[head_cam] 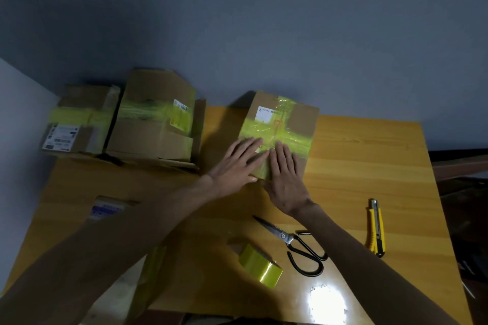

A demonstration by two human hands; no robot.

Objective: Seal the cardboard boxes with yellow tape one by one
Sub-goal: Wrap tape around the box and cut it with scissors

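Observation:
A cardboard box [303, 119] crossed with strips of yellow tape lies flat in the middle of the wooden table [369, 166]. My left hand [237, 161] presses flat on the near left part of its top, fingers straight. My right hand [285, 174] lies flat beside it on the yellow tape at the box's near edge. The roll of yellow tape [261, 264] lies on the table near me, apart from both hands.
Two taped boxes stand at the back left, a bigger one [153, 124] and a smaller one [76, 121]. Black-handled scissors [295, 243] and a yellow utility knife [376, 227] lie to the right. Another box [132, 280] sits under my left arm.

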